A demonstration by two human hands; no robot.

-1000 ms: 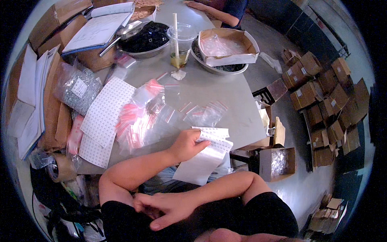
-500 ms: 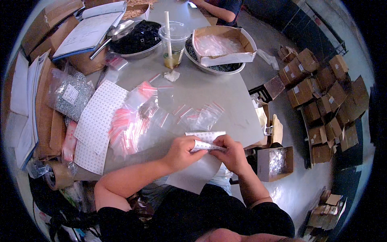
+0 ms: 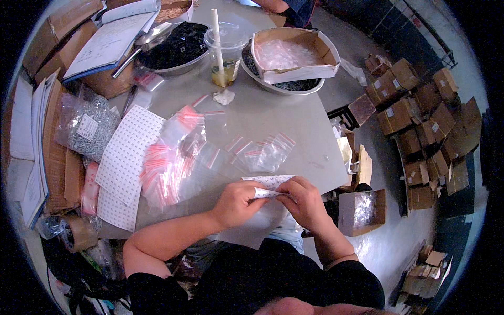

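Observation:
Between my two hands, at the table's near edge, is a white sheet of small printed labels [image 3: 266,193], folded over with its printed side showing. My left hand [image 3: 237,203] pinches its left part. My right hand [image 3: 303,201] has thumb and fingers closed on the right part of the fold. Pale backing of the sheet hangs down toward my lap. Just beyond my hands lie several small clear zip bags [image 3: 265,151] with red strips. A larger fanned pile of zip bags [image 3: 170,176] spreads to the left, beside more label sheets [image 3: 126,157].
A bag of screws [image 3: 92,128] stands at left by cardboard boxes and a clipboard [image 3: 107,44]. Farther back are a bowl of black parts [image 3: 176,50], a drink cup [image 3: 224,58] and an open box of bags [image 3: 294,58] on a bowl. Cartons [image 3: 415,115] stack at right.
My right hand has shifted slightly along the sheet, and the fold between my hands has changed shape. The view has tilted a little. The person across the table has moved partly out of sight.

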